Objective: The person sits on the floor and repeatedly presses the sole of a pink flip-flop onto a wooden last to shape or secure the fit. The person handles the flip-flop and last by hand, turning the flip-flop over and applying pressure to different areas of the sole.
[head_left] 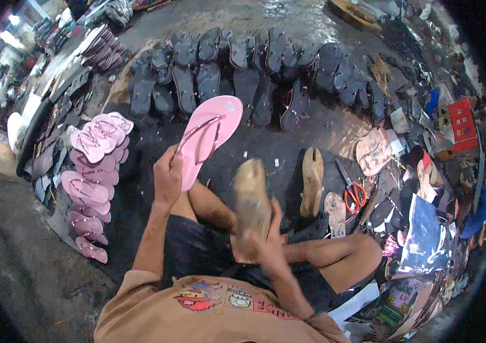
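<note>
My left hand (167,176) is closed on the heel part of a pink flip-flop (226,121) with a shiny dark pink strap, held up with its toe end tilted to the upper right. My right hand (267,243) grips a tan wooden shoe last (252,194) over my lap; both are somewhat smeared by motion. The last and the flip-flop are apart. A second wooden shoe last (311,186), with a slot at its far end, lies on the dark floor right of my right hand.
Pink flip-flops (86,191) lie stacked at the left. Rows of dark soles (209,80) line the far side. Scissors (354,195) with red-orange handles lie at the right, among scraps, a red box (463,126) and a shiny plastic sheet (424,237). My bent knee (360,254) is near them.
</note>
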A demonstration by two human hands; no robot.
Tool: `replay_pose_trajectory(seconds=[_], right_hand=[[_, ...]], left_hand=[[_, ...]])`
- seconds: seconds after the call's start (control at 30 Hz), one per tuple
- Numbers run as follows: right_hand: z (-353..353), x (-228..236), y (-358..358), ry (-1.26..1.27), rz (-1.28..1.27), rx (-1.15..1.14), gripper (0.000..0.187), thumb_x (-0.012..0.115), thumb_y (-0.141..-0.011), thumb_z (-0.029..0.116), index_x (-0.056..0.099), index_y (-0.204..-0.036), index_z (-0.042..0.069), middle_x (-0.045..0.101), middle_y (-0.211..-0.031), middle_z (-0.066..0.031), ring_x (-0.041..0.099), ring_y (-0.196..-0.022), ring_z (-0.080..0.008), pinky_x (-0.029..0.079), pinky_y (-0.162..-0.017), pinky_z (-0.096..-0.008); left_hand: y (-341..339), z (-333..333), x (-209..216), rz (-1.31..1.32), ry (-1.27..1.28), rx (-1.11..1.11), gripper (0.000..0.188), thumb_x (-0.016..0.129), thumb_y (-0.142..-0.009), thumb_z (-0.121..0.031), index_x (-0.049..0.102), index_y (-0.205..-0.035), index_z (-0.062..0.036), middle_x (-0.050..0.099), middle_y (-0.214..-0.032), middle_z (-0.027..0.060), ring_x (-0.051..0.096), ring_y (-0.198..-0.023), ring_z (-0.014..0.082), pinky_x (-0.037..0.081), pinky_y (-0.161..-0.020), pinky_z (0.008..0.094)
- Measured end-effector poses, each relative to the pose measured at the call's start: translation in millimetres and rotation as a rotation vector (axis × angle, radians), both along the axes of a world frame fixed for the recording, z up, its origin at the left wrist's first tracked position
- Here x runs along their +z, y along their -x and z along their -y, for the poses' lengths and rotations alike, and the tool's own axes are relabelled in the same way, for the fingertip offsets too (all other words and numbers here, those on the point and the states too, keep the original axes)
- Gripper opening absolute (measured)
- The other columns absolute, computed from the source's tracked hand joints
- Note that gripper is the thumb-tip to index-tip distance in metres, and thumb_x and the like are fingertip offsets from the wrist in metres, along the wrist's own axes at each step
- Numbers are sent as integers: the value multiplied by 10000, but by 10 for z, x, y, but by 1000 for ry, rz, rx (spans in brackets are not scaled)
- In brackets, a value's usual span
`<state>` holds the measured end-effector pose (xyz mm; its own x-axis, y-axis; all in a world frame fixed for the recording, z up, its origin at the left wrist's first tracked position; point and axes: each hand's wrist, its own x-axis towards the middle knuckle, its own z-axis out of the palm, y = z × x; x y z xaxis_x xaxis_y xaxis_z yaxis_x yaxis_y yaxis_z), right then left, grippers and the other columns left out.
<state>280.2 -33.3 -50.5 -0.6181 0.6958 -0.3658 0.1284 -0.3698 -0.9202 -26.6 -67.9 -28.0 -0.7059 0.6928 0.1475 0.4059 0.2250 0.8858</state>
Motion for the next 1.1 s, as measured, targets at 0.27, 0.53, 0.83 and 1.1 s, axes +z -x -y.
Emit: replay_pose_trajectory(seconds=[0.27,0.53,0.83,1.1], right_hand=[[-1131,835,470,-1340,220,-90,1007,884,-846,256,329,-1659,42,379,-1657,-278,415,-1513,-424,363,-1227,-537],[-1311,533,309,-126,-212,116,559,840,-938,238,650,-1379,-47,752,-1102,-57,669,-961,-125,524,-869,-260],[-1981,-614,1153,-379,1,233,496,721,-1033,263,604,-1438,0,671,-1326,-108,640,-1195,-220,515,-1029,-367],[-3314,-1818,737,-1216,769,-178,718,750,-954,551,566,-1282,-61,713,-1174,-258,686,-1114,-450,554,-912,-584]], left_hand=[[-355,195,733,-343,181,-402,641,961,-712,-478,765,-1119,-22,774,-942,162,767,-919,341,569,-815,423],[-212,345,438,-460,45,-466,607,931,-722,-538,804,-1059,-50,753,-942,139,712,-867,344,516,-811,434],[-42,1410,-425,467,-87,39,402,788,-934,-100,667,-1308,-12,690,-1182,3,632,-1074,131,524,-990,320],[1489,3326,-974,558,-713,1184,607,769,-971,-122,500,-1514,-107,601,-1460,97,608,-1327,322,529,-1082,606]])
